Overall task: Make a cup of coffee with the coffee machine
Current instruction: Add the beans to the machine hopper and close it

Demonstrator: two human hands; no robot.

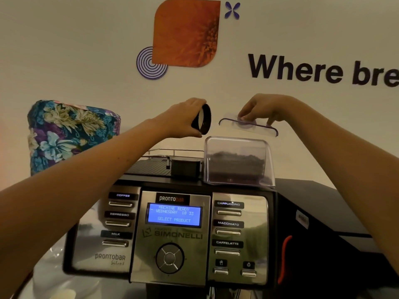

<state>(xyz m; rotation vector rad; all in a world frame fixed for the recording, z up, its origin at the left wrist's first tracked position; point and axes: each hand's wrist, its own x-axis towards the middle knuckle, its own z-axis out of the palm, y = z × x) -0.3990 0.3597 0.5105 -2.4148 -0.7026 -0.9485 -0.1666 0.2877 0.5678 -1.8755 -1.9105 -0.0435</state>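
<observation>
The coffee machine [172, 234] fills the lower middle, its blue screen [174, 214] reading "machine ready, select product". On its top right stands a clear bean hopper [237, 162], uncovered, with dark beans inside. My right hand [259, 110] holds the hopper's clear lid [248, 126] in the air just above it. My left hand [183, 119] grips a small black cup [203, 121], tipped on its side with its pale inside facing right, up and to the left of the hopper.
A floral cloth-covered object [71, 134] stands to the left behind the machine. A railed cup tray [151, 165] with a black box [185, 168] tops the machine. Product buttons flank the screen. A black unit [323, 223] adjoins on the right. The wall behind carries lettering.
</observation>
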